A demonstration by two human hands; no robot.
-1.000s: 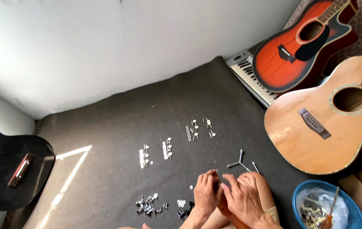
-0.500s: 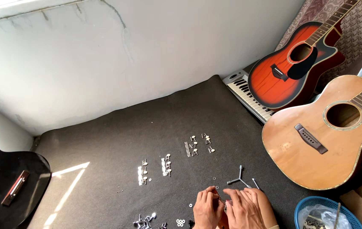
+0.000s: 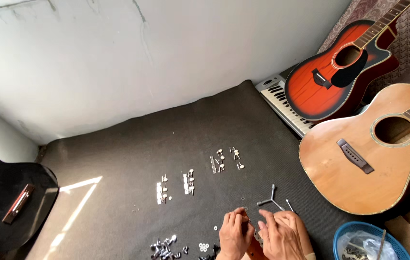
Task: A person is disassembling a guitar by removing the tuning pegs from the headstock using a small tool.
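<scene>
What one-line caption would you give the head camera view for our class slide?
Both hands, left hand and right hand, work on a brown wooden piece over a dark mat among silver tuning pegs and guitars.
</scene>
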